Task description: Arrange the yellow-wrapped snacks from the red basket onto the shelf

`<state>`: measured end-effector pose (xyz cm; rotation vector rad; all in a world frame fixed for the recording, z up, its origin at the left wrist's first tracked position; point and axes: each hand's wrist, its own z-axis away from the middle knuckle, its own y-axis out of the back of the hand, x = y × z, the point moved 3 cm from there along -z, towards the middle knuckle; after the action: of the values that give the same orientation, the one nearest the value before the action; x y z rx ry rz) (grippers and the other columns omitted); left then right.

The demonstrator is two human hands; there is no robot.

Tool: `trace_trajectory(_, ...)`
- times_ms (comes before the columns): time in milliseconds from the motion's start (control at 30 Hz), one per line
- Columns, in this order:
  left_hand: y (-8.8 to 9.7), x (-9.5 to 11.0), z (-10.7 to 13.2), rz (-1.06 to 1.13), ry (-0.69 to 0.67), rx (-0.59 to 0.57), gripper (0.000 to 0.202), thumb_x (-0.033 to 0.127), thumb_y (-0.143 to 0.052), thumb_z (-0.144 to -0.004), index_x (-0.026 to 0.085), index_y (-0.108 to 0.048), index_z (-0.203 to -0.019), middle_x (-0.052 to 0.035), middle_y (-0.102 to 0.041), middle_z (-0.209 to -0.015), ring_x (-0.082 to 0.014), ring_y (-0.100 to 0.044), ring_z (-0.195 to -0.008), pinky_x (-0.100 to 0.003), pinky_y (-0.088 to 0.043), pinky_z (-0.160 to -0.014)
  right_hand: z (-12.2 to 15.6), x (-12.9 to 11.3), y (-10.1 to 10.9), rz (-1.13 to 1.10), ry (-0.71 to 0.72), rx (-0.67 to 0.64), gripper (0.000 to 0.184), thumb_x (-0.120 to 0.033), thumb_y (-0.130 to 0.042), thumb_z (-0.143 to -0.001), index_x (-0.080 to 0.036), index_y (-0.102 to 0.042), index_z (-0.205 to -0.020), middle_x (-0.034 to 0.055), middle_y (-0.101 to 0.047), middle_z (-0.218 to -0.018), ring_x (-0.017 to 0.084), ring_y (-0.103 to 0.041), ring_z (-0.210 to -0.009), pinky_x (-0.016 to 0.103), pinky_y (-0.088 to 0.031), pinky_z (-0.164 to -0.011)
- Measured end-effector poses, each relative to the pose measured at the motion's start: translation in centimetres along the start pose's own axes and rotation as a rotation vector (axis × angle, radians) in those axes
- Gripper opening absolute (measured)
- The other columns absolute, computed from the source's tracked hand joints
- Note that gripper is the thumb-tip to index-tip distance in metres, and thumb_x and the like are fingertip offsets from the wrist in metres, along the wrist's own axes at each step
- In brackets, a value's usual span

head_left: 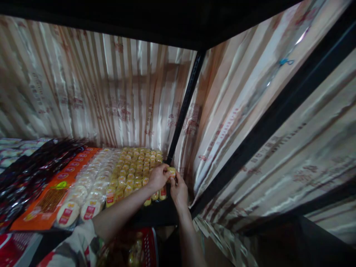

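Note:
Between both hands is a small yellow wrapped snack (171, 171), held just above the right end of the shelf. My left hand (159, 177) pinches its left side. From below and the right, my right hand (178, 189) closes its fingers on the same packet. Rows of matching yellow wrapped snacks (130, 168) stand on the black shelf (155, 215), directly left of my hands. My left forearm crosses in front of part of these rows and hides some of them.
White round wrapped cakes (90, 210), an orange snack bag (54, 198) and dark shiny packets (25, 185) lie further left. A red basket (151, 246) with yellow packets sits below. A black post (186, 104) rises behind my hands, before printed sheeting (119, 92).

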<state>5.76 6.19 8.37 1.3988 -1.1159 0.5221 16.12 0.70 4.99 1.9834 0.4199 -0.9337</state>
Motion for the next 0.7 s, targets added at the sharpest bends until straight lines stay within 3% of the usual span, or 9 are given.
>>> trace_trajectory(400, 0.1, 0.1, -7.2, -0.387, -0.103, -0.042, 0.026, 0.018, -0.051, -0.080, 0.019, -0.061, -0.104, -0.0032, -0.068, -0.096, -0.0153, -0.061, -0.090, -0.026, -0.046, -0.083, -6.8, -0.8, -2.5, 0.091, -0.031, 0.026, 0.038, -0.023, -0.037, -0.084, -0.012, -0.057, -0.115, 0.0124, -0.065, -0.108, 0.020, -0.060, -0.096, 0.026, -0.043, -0.080)
trace_trajectory(700, 0.0, -0.7, -12.0, -0.695, -0.247, -0.116, 0.024, 0.020, -0.047, -0.082, 0.018, -0.068, -0.095, -0.0056, -0.070, -0.093, -0.0181, -0.060, -0.096, -0.027, -0.045, -0.087, -10.5, -0.1, -4.7, 0.243, -0.084, -0.020, 0.035, -0.016, -0.037, -0.086, -0.018, -0.058, -0.115, 0.0074, -0.068, -0.096, 0.017, -0.062, -0.083, 0.023, -0.040, -0.068)
